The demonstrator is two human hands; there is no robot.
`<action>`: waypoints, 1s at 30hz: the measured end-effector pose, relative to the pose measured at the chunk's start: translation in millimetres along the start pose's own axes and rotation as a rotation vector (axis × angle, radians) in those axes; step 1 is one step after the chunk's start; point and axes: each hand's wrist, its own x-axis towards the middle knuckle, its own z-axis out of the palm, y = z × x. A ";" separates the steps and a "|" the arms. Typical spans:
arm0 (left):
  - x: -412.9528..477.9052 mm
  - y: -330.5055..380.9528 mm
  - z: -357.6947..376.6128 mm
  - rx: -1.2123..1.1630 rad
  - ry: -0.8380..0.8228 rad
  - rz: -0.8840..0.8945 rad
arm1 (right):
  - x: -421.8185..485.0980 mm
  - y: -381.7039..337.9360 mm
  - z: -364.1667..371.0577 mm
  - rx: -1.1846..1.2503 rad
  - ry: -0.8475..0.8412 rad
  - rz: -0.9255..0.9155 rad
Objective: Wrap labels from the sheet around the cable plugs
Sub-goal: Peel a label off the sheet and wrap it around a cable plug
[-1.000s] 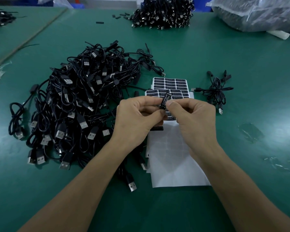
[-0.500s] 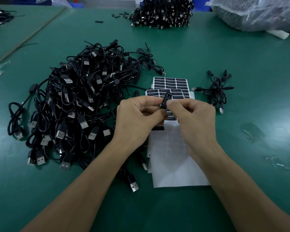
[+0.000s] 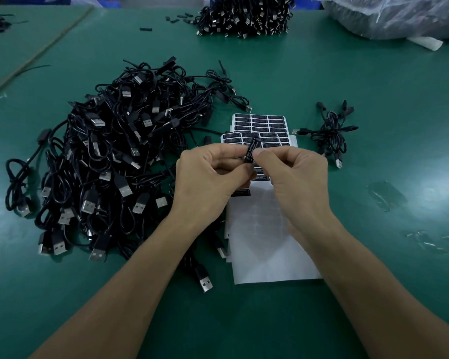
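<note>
Cable pile: I see it heaped on the green table, left of both hands.
Left hand: fingers curled, thumb and forefinger pinching the plug's lower end.
Plug: black, tilted, white print showing, held just above the label sheet.
Right hand: thumb and forefinger pinching the plug from the right.
Small bundle: I see it lying apart, right of the sheet.

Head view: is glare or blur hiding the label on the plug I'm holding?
Head view: no, the plug between left hand and right hand is sharp, its white print partly legible; glare sits on the green mat at far right; a soft hand shadow dims the backing sheet; the far cable pile looks softer.
</note>
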 end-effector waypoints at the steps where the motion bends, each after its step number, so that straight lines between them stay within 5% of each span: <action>1: 0.0 0.0 0.1 0.002 0.001 0.001 | 0.4 1.1 0.2 -0.002 0.011 0.002; 30: 1.1 -1.3 0.4 -0.026 -0.076 0.008 | 3.6 7.7 -0.5 -0.064 0.041 -0.058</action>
